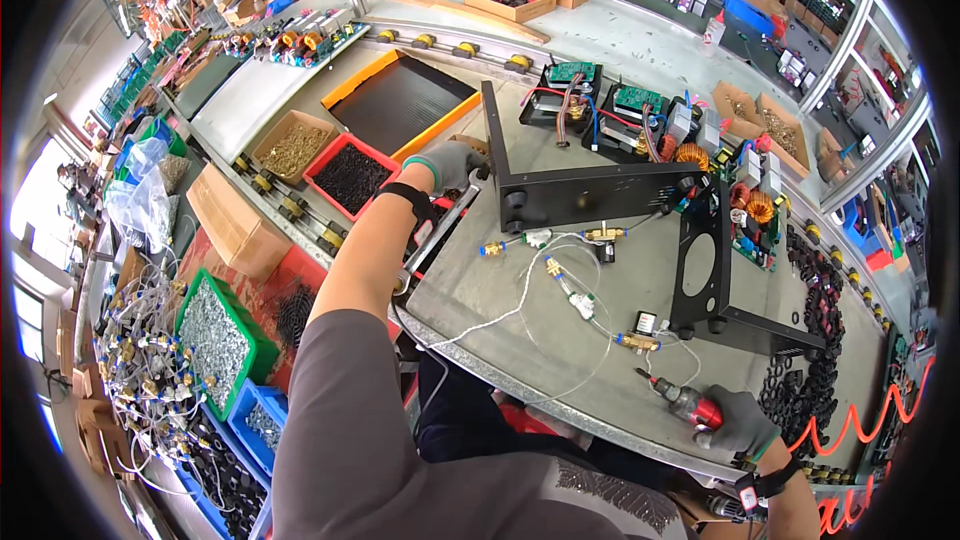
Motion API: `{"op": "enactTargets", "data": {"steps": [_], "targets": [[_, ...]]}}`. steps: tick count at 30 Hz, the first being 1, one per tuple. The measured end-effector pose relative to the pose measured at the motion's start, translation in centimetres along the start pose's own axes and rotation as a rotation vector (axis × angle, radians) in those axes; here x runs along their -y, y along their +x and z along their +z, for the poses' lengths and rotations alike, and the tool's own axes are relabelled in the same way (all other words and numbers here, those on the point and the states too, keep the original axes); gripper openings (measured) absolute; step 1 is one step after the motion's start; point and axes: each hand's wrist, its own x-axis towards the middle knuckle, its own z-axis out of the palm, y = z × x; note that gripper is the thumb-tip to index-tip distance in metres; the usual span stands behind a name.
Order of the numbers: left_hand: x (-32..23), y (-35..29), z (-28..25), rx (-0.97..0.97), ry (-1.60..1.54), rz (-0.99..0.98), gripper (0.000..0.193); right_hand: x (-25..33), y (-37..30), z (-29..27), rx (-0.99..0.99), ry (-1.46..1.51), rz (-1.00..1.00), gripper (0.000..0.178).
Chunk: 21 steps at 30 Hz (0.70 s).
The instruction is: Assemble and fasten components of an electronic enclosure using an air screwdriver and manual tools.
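My left hand (pixel 447 164), in a grey glove, reaches out beside the black metal chassis (pixel 590 197). Its fingers are curled, and what they hold, if anything, is hidden. A long metal bar (pixel 452 220) runs from that hand toward the table's near edge. My right hand (pixel 737 424), also gloved, grips a red and dark power screwdriver (pixel 692 406) low at the right, its tip pointing left. Between the hands lie brass valve fittings (pixel 604 233) joined by thin white tubing (pixel 523 302). A second black chassis (pixel 728 312) stands just beyond my right hand.
Green circuit boards with copper coils (pixel 757 206) sit behind the chassis. Black rings (pixel 800 380) are heaped at the right. A red bin of black screws (pixel 350 178), a cardboard box (pixel 235 220) and a green bin (pixel 255 345) stand left. An orange-rimmed tray (pixel 352 92) lies beyond.
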Motion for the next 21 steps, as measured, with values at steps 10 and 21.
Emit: {"op": "enactTargets", "data": {"steps": [10,21], "targets": [[5.1,2.3,1.6,-0.223,-0.672,-0.25,0.019,0.0,-0.1,0.1,0.004,-0.033,0.015,0.064],[7.0,-2.8,1.0,-0.054,-2.032,-0.136,0.035,-0.2,-0.2,0.3,-0.029,0.011,-0.021,0.065]]}}
